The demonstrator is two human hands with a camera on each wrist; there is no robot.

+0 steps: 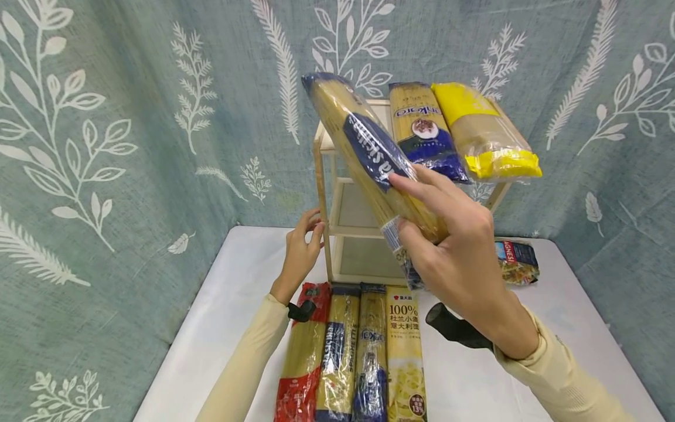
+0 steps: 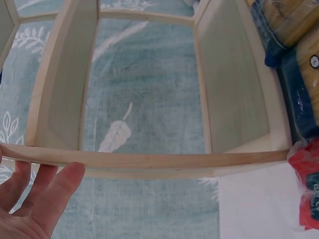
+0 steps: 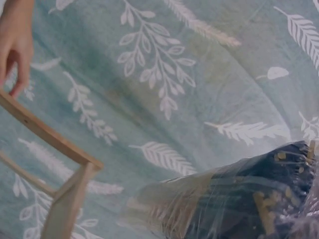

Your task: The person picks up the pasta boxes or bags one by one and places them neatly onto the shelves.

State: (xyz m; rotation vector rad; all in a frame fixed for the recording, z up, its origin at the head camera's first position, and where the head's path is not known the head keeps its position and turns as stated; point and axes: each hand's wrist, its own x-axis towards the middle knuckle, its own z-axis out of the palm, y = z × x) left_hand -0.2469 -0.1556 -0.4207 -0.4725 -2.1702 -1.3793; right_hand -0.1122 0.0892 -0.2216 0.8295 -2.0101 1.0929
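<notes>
My right hand (image 1: 459, 240) grips a clear-wrapped pack of spaghetti (image 1: 353, 135) with a dark blue label, its thumb below and fingers over the top. The pack tilts, its far end raised over the left of a wooden shelf rack (image 1: 320, 199). In the right wrist view the spaghetti pack (image 3: 224, 199) crosses the lower right. My left hand (image 1: 300, 246) holds the rack's left front post; in the left wrist view its fingers (image 2: 60, 191) meet the wooden bar, some passing behind it. On the rack's top lie a blue-ended spaghetti pack (image 1: 416, 114) and a yellow pasta pack (image 1: 490, 129).
Before the rack, pasta packs lie side by side on the white table (image 1: 205, 328): a red one (image 1: 297, 387), two blue-and-clear ones (image 1: 337, 351) and a yellow one (image 1: 405, 351). An Agnesi bag (image 1: 517, 262) sits at the right. Patterned cloth (image 1: 158, 117) surrounds the table.
</notes>
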